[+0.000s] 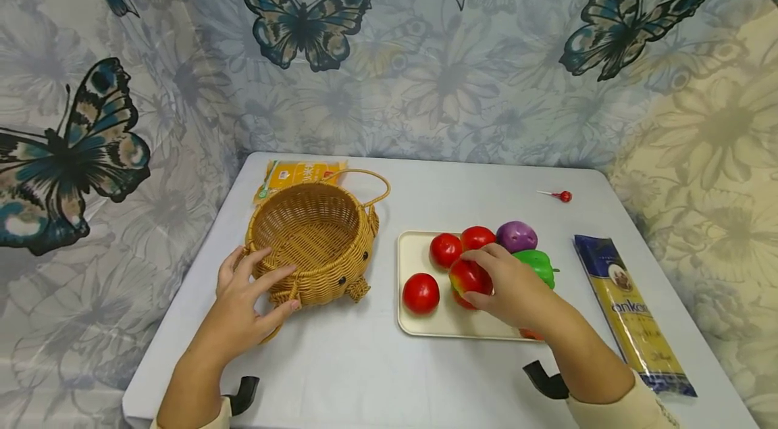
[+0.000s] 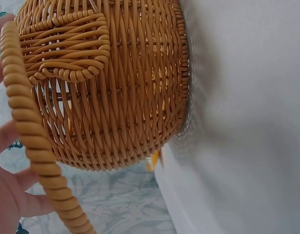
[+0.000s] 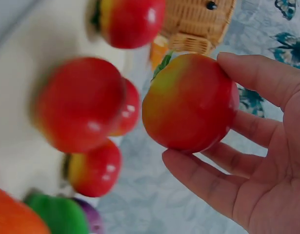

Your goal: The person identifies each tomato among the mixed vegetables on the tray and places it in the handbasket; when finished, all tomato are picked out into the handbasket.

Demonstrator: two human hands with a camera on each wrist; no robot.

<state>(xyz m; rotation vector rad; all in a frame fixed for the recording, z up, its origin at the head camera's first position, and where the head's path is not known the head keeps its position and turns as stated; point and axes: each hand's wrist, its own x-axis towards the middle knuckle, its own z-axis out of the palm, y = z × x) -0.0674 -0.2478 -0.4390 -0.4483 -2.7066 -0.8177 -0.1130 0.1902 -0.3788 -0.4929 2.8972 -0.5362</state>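
Observation:
My right hand [image 1: 513, 287] holds a red tomato [image 3: 191, 105] with a yellow patch and green leaves, pinched between thumb and fingers above a cream tray [image 1: 425, 331]. Several other red tomatoes [image 1: 421, 294] are on the tray, one partly hidden beneath the held one. By the right hand lie a purple round vegetable [image 1: 516, 236] and a green pepper [image 1: 533, 265]. My left hand [image 1: 240, 311] rests with spread fingers at the near left rim of a woven wicker basket [image 1: 322, 280]. In the left wrist view, the basket's twisted handle [image 2: 35, 141] crosses in front of the fingers.
An orange-yellow packet [image 1: 298, 174] lies behind the basket. On the right is a long blue and gold packet [image 1: 632, 314]. A red lollipop [image 1: 565, 196] lies at the back right of the white table [image 1: 365, 375]. Something orange [image 3: 15, 214] is on the tray's near side.

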